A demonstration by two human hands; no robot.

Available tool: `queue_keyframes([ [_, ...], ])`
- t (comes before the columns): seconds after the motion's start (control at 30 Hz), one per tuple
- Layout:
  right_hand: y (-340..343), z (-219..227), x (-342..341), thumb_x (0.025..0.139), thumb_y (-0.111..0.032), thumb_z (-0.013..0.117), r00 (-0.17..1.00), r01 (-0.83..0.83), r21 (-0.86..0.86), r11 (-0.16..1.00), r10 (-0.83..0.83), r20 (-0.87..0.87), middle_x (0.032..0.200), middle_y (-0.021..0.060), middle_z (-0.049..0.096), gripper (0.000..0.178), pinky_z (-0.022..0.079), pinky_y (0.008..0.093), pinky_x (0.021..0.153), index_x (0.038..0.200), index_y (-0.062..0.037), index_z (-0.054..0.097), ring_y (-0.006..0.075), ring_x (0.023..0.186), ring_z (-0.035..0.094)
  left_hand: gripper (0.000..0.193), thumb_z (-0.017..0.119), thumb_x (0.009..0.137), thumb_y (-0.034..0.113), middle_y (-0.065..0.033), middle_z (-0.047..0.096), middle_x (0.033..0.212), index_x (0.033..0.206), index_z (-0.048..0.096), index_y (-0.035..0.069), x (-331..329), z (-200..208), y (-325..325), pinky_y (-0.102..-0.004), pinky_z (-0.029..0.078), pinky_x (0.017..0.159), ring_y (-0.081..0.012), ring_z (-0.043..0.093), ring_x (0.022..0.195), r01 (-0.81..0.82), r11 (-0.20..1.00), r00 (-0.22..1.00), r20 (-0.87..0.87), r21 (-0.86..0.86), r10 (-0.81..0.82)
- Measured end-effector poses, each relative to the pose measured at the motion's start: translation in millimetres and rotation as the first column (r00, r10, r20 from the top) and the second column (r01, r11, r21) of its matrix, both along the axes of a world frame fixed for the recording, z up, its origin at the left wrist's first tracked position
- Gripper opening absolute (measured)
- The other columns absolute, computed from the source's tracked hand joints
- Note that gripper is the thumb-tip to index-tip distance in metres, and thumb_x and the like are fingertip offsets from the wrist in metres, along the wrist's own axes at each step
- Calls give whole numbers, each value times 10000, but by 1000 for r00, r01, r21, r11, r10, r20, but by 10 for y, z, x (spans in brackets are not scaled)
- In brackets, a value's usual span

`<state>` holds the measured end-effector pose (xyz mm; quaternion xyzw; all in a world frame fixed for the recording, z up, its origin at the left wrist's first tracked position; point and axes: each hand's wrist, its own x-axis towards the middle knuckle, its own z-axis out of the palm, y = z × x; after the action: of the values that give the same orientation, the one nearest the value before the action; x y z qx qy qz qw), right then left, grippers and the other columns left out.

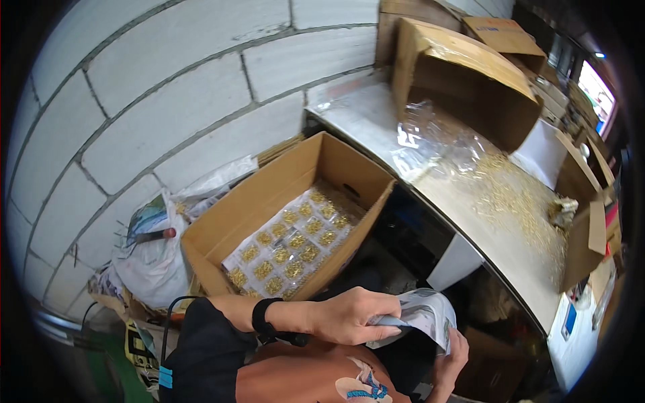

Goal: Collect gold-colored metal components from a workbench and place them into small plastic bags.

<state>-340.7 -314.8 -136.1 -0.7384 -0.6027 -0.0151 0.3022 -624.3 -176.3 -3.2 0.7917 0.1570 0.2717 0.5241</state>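
My left hand (349, 316), with a black band on its wrist, is closed over the top of a crumpled clear plastic bag (423, 312) low in the middle of the view. My right hand (450, 363) comes up from below and grips the same bag's lower edge. Just left of my hands stands an open cardboard box (269, 195) on the floor, lined with a sheet of small clear packets of gold-coloured parts (289, 252).
A worktable (470, 201) runs along the right with loose gold parts (517, 201) scattered on it, clear plastic film (437, 141), and a tipped cardboard box (463, 80). White bags and clutter (154, 255) lie by the grey block wall on the left.
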Motion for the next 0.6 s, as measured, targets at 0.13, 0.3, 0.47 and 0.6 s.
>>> queue_keyframes([
  [0.13, 115, -204, 356, 667, 35, 598, 995, -100, 53, 994, 100, -3, 848, 145, 636, 240, 447, 433, 825, 902, 5, 637, 353, 824, 591, 150, 632, 834, 117, -135, 546, 736, 872, 552, -5, -404, 61, 69, -333, 420, 557, -281, 554, 622, -48, 999, 999, -5, -25, 48],
  [0.3, 262, 803, 901, 697, 58, 517, 982, 121, 150, 981, -141, 129, 895, 171, 598, 315, 458, 398, 817, 999, 20, 598, 319, 851, 592, 108, 642, 831, 104, -94, 586, 701, 827, 584, 12, -977, -3, 292, -276, 439, 572, -141, 578, 642, -294, 956, 948, -129, 1, 292],
  [0.47, 1581, 1998, -160, 660, 89, 460, 790, -148, 54, 988, 85, 607, 915, 195, 564, 346, 357, 461, 976, 973, 7, 581, 394, 992, 516, 100, 642, 829, 85, -35, 581, 690, 824, 582, 5, -1531, -236, 981, -248, 428, 573, -67, 522, 645, -680, 733, 724, -172, -16, 668],
  [0.6, 3473, 1704, -1026, 655, 63, 485, 632, -635, -61, 770, 563, 533, 857, 154, 591, 278, 399, 422, 876, 894, -32, 592, 345, 907, 542, 137, 648, 809, 98, -54, 581, 673, 824, 569, -14, -2309, -715, 1194, -272, 442, 578, -119, 542, 605, -869, 477, 431, -273, 133, 860],
])
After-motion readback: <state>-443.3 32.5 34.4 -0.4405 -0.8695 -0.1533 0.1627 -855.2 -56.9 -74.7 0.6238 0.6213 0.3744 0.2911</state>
